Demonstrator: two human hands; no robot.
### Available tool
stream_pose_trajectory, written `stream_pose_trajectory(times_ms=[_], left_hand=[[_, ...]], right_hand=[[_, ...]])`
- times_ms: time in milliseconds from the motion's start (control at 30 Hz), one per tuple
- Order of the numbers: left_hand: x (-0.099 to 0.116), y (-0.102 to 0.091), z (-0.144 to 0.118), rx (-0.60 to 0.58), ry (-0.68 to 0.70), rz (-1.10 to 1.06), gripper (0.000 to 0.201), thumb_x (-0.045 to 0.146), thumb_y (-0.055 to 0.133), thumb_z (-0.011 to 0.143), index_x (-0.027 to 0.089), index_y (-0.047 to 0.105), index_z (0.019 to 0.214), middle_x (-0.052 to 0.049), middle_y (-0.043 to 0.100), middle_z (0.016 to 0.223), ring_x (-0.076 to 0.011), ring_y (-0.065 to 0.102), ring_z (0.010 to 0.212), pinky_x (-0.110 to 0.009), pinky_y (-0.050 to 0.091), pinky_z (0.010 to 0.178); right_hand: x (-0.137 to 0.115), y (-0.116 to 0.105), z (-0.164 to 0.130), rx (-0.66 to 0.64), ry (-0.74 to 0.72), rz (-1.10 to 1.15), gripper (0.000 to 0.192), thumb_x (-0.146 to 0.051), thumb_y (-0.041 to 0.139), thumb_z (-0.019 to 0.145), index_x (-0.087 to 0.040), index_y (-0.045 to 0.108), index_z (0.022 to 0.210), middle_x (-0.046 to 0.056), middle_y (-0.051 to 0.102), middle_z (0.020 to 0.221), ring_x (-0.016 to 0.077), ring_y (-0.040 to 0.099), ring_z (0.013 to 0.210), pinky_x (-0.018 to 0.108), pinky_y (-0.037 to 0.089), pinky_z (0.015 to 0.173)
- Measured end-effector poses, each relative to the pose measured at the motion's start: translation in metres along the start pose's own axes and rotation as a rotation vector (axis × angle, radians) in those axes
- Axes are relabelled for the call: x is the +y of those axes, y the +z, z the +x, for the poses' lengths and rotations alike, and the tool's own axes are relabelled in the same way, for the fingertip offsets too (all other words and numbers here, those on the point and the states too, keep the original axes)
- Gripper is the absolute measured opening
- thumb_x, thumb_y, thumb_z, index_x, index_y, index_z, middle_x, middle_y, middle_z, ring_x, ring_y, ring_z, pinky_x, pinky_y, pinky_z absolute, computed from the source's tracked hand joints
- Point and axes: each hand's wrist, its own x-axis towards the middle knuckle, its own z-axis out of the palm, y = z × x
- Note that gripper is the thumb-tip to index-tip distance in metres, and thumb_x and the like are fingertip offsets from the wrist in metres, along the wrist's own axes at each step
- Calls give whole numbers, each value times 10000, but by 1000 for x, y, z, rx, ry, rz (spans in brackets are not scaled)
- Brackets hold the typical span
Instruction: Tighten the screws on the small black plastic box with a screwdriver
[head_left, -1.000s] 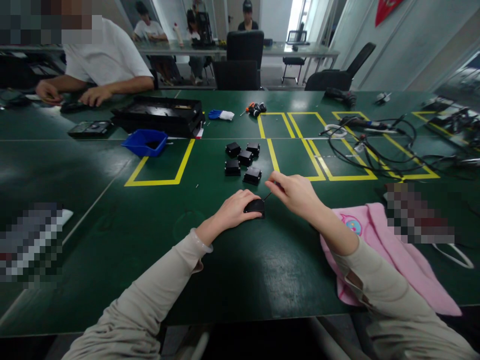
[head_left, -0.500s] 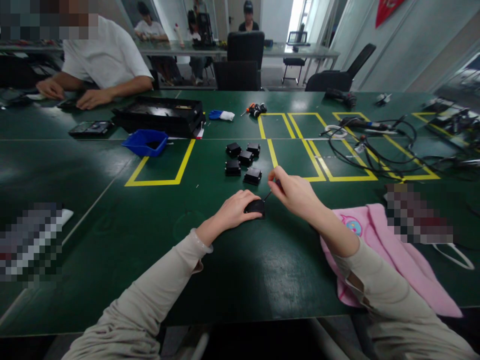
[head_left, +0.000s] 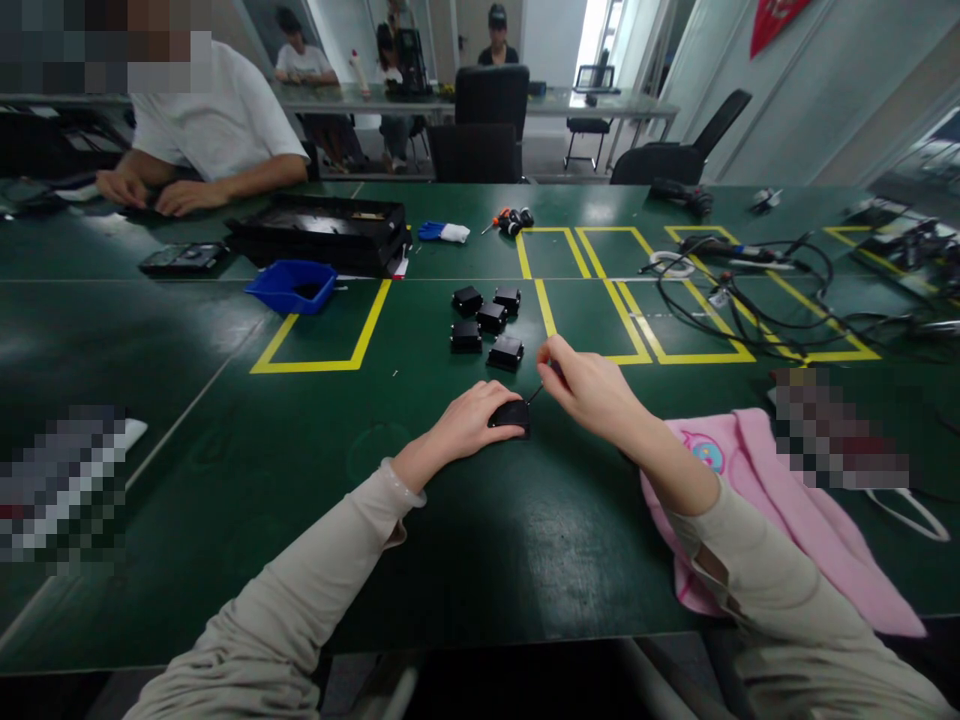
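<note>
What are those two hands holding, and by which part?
The left hand holds a black block by its near and far sides. The right hand pinches a thin dark tool by its upper end, mostly hidden from view.

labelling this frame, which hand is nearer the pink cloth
Right. The right hand is beyond and left of the pink cloth; the left hand is farther left, on a black block.

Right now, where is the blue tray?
Head view, left of centre: the blue tray sits in front of the black case, left of the black blocks.
</note>
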Motion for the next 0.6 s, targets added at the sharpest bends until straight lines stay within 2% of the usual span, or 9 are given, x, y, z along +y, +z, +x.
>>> stream_pose_trajectory(times_ms=[133,300,467,600], left_hand=[[0,0,0,4,2,5,426,497,604,875,219,553,1193,-65,579,1144,-231,529,1028,-351,455,875],[-1,1,-1,10,12,-1,425,503,603,873,228,557,1195,-62,580,1138,-226,531,1024,-355,450,885],[0,1,0,7,9,4,421,500,602,875,224,556,1189,-63,578,1134,-226,531,1022,-351,451,884],[1,0,0,-5,-2,4,425,498,601,876,224,552,1198,-62,577,1131,-227,530,1021,-346,455,873]], right_hand=[[0,0,0,-9,5,-43,343,-444,304,968,-203,546,992,28,643,717,163,550,605,265,226,551],[0,1,0,-2,-11,-12,263,-354,337,956,-191,520,1052,38,666,798,162,569,632,264,243,558],[1,2,0,-1,-5,-35,329,-445,313,968,-206,537,1003,34,661,763,170,576,634,265,240,556],[0,1,0,-4,9,-8,269,-372,343,954,-194,515,1057,36,661,785,167,579,644,261,258,565]])
